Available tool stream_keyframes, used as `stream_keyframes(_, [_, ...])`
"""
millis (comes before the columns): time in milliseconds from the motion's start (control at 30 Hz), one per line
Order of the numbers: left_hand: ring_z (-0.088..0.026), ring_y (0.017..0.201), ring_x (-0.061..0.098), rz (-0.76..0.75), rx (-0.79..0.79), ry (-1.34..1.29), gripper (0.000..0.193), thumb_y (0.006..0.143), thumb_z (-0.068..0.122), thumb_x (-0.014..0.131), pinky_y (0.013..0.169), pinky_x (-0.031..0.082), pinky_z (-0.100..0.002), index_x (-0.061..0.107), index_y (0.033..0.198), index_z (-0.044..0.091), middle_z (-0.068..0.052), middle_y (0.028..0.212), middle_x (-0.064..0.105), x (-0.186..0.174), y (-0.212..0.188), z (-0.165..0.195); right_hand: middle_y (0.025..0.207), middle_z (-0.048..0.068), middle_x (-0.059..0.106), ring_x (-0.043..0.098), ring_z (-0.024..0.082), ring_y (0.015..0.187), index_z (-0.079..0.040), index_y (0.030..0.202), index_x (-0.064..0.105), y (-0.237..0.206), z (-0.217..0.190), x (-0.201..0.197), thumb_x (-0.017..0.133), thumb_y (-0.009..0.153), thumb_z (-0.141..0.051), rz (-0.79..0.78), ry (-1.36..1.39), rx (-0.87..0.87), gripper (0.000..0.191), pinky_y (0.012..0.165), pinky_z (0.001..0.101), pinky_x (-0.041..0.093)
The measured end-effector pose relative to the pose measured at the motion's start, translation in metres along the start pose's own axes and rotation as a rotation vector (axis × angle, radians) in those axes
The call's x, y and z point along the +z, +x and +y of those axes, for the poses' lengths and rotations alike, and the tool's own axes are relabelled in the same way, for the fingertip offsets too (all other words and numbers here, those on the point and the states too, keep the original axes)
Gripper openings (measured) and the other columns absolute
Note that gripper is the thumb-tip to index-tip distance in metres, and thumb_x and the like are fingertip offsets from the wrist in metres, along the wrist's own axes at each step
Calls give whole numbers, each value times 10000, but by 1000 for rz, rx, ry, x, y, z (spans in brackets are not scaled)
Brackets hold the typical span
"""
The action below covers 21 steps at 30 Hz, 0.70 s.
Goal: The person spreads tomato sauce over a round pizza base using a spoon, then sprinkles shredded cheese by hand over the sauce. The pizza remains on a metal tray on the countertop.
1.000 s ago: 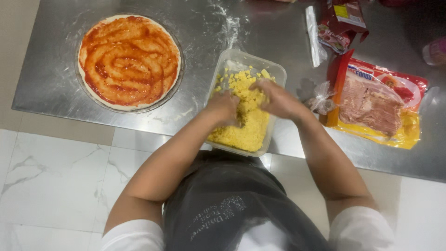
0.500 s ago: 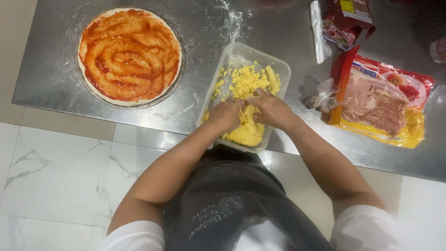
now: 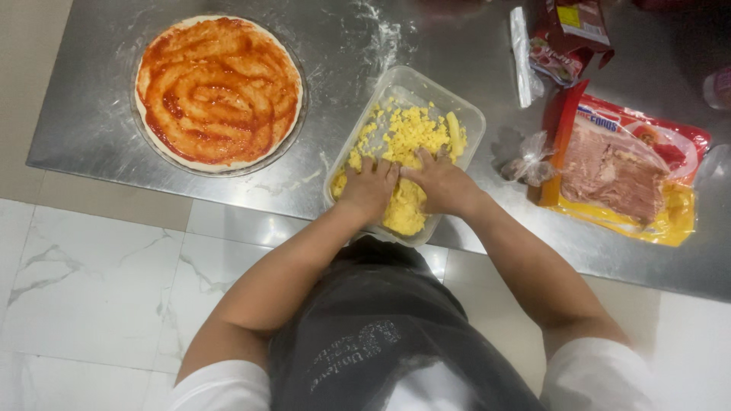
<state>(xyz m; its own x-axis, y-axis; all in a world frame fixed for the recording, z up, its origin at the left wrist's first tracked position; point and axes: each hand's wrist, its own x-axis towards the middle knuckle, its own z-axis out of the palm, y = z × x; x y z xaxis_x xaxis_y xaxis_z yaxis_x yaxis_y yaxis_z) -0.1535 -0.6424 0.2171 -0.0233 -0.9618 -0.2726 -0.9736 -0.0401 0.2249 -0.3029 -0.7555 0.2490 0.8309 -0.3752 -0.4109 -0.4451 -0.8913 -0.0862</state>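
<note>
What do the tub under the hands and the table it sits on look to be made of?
The tub looks like thin clear plastic: see-through walls, rounded corners, glossy rim. The table looks like brushed stainless steel: grey, dull sheen, soft reflections, dusted with flour. Both hands, left hand and right hand, press into the yellow shreds inside.

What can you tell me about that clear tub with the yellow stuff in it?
The clear plastic tub is rectangular with rounded corners and looks thin and see-through. It sits at a slant on the steel table, near the front edge, right of the sauced pizza base. Yellow shredded cheese covers much of its bottom, with the far corner bare. Both the left hand and right hand are pressed into the cheese side by side.
</note>
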Motion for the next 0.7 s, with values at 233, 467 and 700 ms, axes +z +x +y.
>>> stream_keyframes(233, [-381, 1219, 597, 130, -28, -406, 530, 832, 80, 649, 996, 506, -481, 549, 1353, 86, -172, 1344, 598, 15, 21, -23, 1362, 110, 614, 663, 272, 1176, -163, 1285, 653, 4, 14, 5, 708, 895, -122, 166, 387, 147, 396, 981, 406, 577])
stream_keyframes(467, [-313, 1212, 652, 61, -142, -846, 389, 970, 169, 618, 1036, 512, -426, 599, 1356, 121, -157, 1310, 672, -7, 43, -37, 1356, 113, 621, 599, 273, 1273, -98, 1286, 651, 16, 31, -6, 802, 839, 4, 568, 869, -25, 483, 1057, 377, 519])
stream_keyframes(700, [-288, 1339, 562, 218, -73, -734, 384, 868, 92, 621, 1124, 444, -392, 645, 1251, 88, -128, 1401, 618, -28, 38, -32, 1258, 98, 697, 696, 215, 1157, -81, 1183, 696, 30, 25, -5, 810, 876, -30, 678, 1059, 54, 332, 937, 311, 630])
